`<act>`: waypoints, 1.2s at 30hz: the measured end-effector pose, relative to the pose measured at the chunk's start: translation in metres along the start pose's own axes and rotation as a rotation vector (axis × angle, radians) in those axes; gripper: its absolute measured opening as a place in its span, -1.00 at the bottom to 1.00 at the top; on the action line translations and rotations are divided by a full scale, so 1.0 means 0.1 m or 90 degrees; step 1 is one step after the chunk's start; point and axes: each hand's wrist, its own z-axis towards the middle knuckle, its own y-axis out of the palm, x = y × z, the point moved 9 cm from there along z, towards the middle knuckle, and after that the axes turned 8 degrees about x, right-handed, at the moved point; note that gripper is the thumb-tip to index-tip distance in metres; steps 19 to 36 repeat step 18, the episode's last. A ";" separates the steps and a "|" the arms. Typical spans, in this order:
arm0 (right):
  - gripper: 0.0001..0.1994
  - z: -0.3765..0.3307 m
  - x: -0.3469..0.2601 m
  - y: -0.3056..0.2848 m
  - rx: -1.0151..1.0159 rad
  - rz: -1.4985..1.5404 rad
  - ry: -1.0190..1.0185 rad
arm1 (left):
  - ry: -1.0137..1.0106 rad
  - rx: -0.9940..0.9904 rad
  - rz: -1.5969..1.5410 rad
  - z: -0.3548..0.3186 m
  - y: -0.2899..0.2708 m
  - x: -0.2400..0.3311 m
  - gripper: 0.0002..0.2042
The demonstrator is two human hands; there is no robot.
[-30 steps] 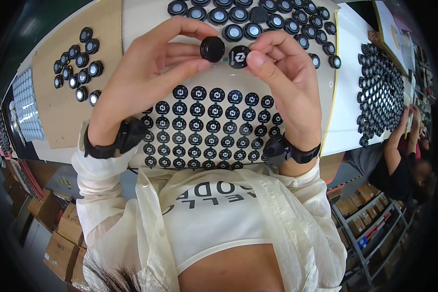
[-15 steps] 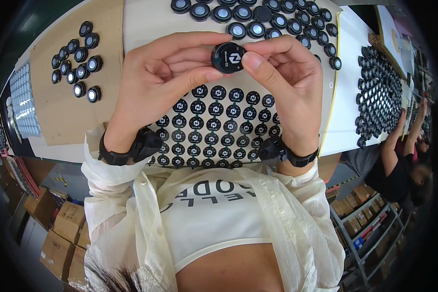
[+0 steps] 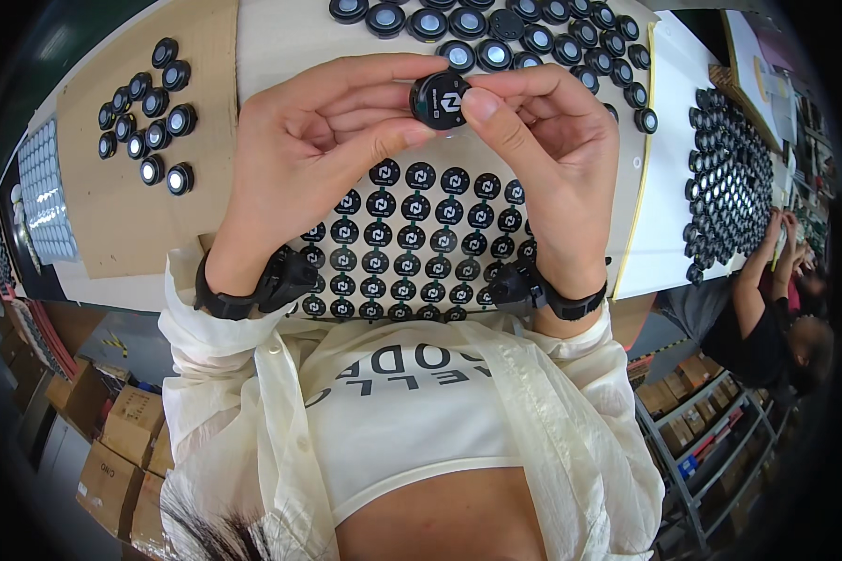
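Observation:
Between my two hands, over the middle of the table, is a small round black disc-shaped part [image 3: 439,101] with a white emblem on its face. My left hand [image 3: 332,131] pinches its left edge between thumb and fingertips. From the other side my right hand [image 3: 543,126] grips it, the thumb lying over the right part of the face. Below the hands lies a sheet of round black labels [image 3: 407,234] in rows, bearing the same white emblem. Beyond the fingers stand several loose black round parts [image 3: 493,54] with pale centres.
More black round parts [image 3: 156,136] rest on a brown cardboard sheet [image 3: 112,224] at the left. A dense group [image 3: 730,178] covers the white surface at right, near another person's arm [image 3: 758,257]. Cardboard boxes [image 3: 112,481] stand below left, a metal rack [image 3: 711,458] below right.
The disc part has tilted slightly in my fingers and risen a little. At the right, the other person's hands have come lower and closer together.

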 end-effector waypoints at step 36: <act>-0.65 -0.11 -0.18 0.29 -0.106 -0.355 -0.300 | 0.137 0.066 0.294 0.01 -0.12 0.22 -0.63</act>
